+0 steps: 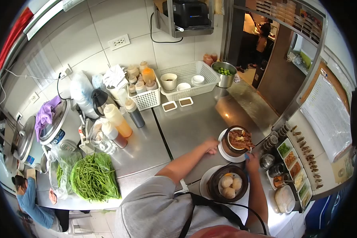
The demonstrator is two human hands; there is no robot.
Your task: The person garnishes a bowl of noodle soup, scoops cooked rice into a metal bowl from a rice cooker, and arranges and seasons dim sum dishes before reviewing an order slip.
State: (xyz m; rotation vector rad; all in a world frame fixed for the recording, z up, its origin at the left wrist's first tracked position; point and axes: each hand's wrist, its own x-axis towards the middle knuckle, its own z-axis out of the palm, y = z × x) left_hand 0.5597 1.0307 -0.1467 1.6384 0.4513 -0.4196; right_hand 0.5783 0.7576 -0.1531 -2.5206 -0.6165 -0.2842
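Observation:
A dark round steamer basket (248,135) holding a white bowl of reddish-brown saucy food (238,139) sits on a white plate (226,155). My left hand (211,146) is at the plate's left side with its fingers curled; whether it touches the rim or holds anything is hidden. To the right of the plate, my right hand (252,162) is closed, with a small blue item (246,156) at its fingers that I cannot make out. Nearer my body, another dark steamer basket (213,183) with three pale round dumplings (228,186) rests on a second white plate (203,183).
Topping containers (294,168) and jars (276,169) line the right side. Sauce bottles (118,122), a bag of green beans (94,176) and a white basket with bowls (188,89) stand left and back. A pot of green fruit (225,79) is behind. Another person (39,206) is at far left.

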